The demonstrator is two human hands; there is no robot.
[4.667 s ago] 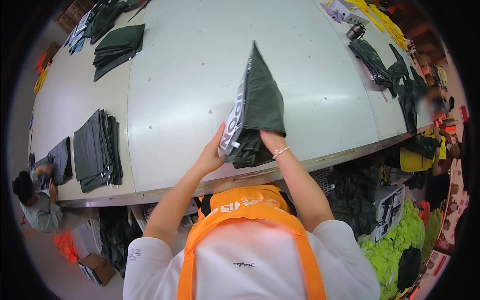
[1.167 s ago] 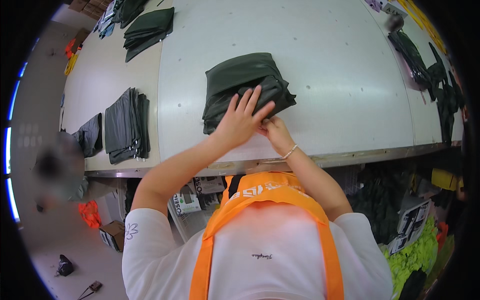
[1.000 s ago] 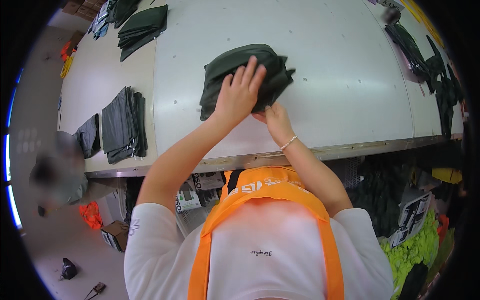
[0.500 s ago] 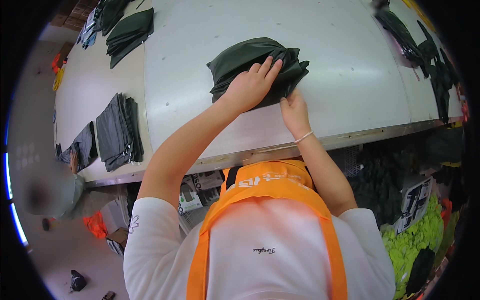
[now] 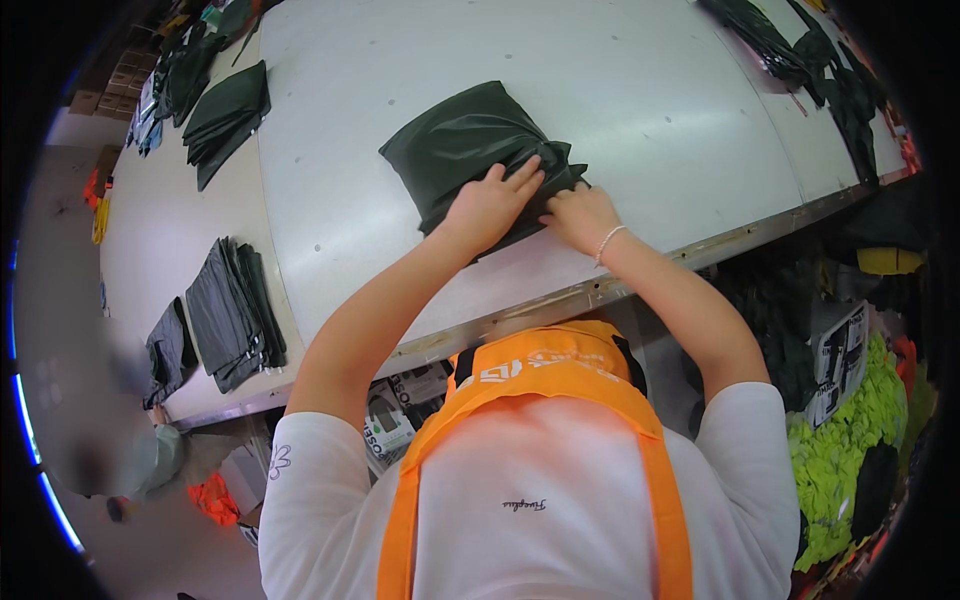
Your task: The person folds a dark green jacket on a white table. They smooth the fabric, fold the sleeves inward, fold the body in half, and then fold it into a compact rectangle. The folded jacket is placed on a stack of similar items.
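Observation:
A stack of folded, shiny dark green fabric (image 5: 455,145) lies in front of me, its right end bunched and creased. My left hand (image 5: 492,205) rests across the top of it, fingers stretched out toward the bunched part. At the stack's lower right corner, my right hand (image 5: 582,215) is closed on the edge, its fingers curled in; the fingertips are partly hidden against the fabric. A light bracelet circles my right wrist.
The white table (image 5: 660,60) has a wooden front edge (image 5: 520,312). Folded dark stacks (image 5: 232,320) lie at left, with another green pile (image 5: 228,115) behind. Dark strapped pieces (image 5: 845,110) lie at far right. Below sits a bright yellow-green heap (image 5: 850,450). A blurred person stands at left.
My right hand has moved up and closer to my left, its fingers now curled at the fabric's edge. The stack is turned a little and lies flatter on its left side. The view has shifted slightly.

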